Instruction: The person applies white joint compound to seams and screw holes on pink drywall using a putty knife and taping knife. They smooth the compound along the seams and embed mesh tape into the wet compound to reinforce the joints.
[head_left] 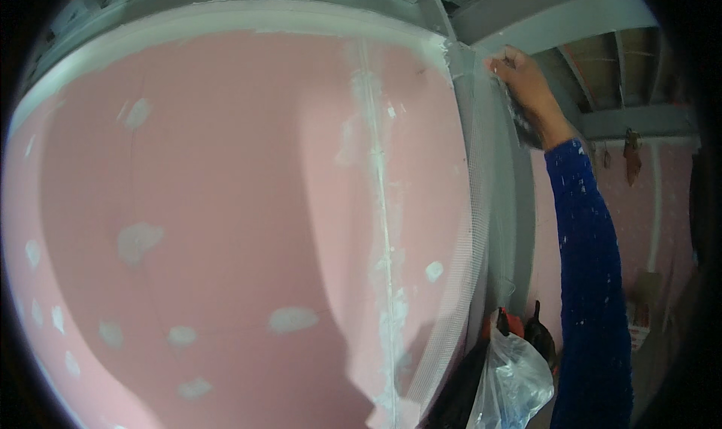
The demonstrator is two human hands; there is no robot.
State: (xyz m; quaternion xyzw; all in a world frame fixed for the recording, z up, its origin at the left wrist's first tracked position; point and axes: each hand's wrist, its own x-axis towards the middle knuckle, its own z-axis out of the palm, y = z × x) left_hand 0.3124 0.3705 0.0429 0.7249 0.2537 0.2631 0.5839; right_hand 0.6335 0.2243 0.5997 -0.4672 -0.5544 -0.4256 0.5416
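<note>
My right hand, at the end of a raised arm in a paint-flecked dark blue sleeve, is closed with fingertips pinched at the top of a long white mesh strip. The strip looks like mesh corner bead. It hangs down along the right edge of the pink wallboard and bows toward the lower left. Beside it stands a grey metal post. Below my wrist is something dark and shiny that I cannot make out. My left hand is out of view.
Pale filler covers a vertical joint and several spots on the board. At lower right hangs a clear plastic bag beside red and black items. Grey steel beams cross overhead. Another pink wall stands farther back.
</note>
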